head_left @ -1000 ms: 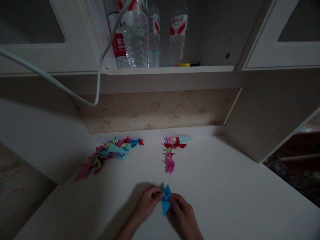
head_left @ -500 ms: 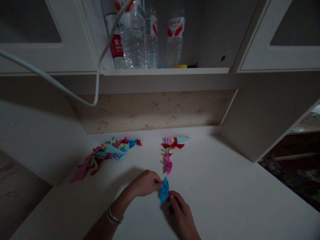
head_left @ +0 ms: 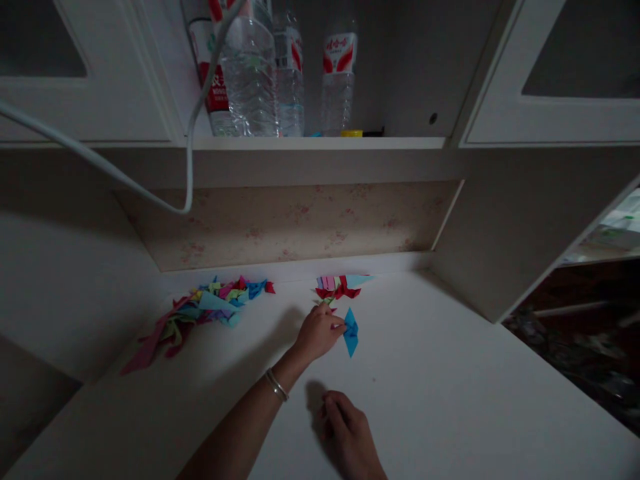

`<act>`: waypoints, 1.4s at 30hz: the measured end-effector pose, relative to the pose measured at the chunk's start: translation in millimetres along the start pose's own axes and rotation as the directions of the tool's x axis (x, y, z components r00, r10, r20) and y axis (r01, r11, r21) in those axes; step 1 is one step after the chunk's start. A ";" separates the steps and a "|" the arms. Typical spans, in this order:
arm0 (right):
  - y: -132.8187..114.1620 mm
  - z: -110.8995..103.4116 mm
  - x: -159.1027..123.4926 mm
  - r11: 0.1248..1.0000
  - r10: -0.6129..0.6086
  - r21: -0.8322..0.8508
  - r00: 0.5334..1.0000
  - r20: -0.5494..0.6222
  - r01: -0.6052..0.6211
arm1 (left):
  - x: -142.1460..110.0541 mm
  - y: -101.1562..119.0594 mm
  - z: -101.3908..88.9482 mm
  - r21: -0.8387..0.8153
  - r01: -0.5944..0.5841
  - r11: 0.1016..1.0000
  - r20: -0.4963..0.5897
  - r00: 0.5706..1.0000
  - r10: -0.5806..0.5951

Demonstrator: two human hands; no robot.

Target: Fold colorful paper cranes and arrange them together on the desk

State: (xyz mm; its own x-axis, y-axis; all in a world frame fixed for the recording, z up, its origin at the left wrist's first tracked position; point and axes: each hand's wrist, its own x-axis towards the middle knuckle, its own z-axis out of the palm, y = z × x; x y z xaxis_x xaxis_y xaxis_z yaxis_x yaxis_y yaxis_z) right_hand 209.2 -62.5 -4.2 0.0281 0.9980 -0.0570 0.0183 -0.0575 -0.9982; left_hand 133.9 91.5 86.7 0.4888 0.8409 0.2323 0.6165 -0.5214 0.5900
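Observation:
My left hand [head_left: 321, 332] reaches forward over the white tabletop, with thumb and finger pinched on the left edge of a blue folded paper piece [head_left: 351, 333]. This piece is pointed at both ends. It hides most of nothing, but the hand itself covers the pink folded papers behind it. Nearer to me, my right hand [head_left: 347, 427] hovers low over the table with curled fingers and nothing visible in them. Just beyond my left hand lie red folded papers [head_left: 339, 292] and a light blue pointed paper [head_left: 358, 281].
A heap of colourful folded papers [head_left: 213, 303] lies at the table's back left. Above, a cabinet shelf [head_left: 320, 143] holds several clear bottles [head_left: 339, 100]. A white cable [head_left: 189, 167] hangs in front at the left. Side panels [head_left: 480, 227] bound the tabletop.
My left hand has carried the blue folded paper forward and to the right, beside the pink papers. My right hand has let go of it and drawn back slightly.

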 end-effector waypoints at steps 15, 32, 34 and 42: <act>7.2 1.2 5.7 0.999 0.001 -0.041 1.000 0.026 0.000 | 5.8 -14.4 24.1 0.350 0.070 0.934 0.021 0.996 -0.082; 7.6 1.0 5.9 0.989 -0.028 -0.144 0.999 0.032 0.033 | 11.0 -2.7 17.2 0.447 0.020 0.894 0.098 0.993 -0.072; 8.2 1.4 5.9 0.992 -0.016 -0.124 0.999 0.035 0.020 | 10.6 -1.7 15.8 0.452 0.015 0.892 0.109 0.991 -0.072; 11.3 0.0 5.9 0.985 -0.050 -0.162 0.998 0.032 0.054 | 9.0 0.3 14.4 0.436 -0.004 0.900 0.120 0.991 -0.054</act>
State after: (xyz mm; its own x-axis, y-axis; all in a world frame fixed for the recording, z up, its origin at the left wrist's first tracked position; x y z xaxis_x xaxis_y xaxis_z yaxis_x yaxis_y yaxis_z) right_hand 209.6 -57.3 -15.8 -0.0052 1.0000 -0.0079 0.1816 -0.0069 -0.9834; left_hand 147.3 96.8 77.9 0.5255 0.8442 0.1056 0.8221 -0.5358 0.1925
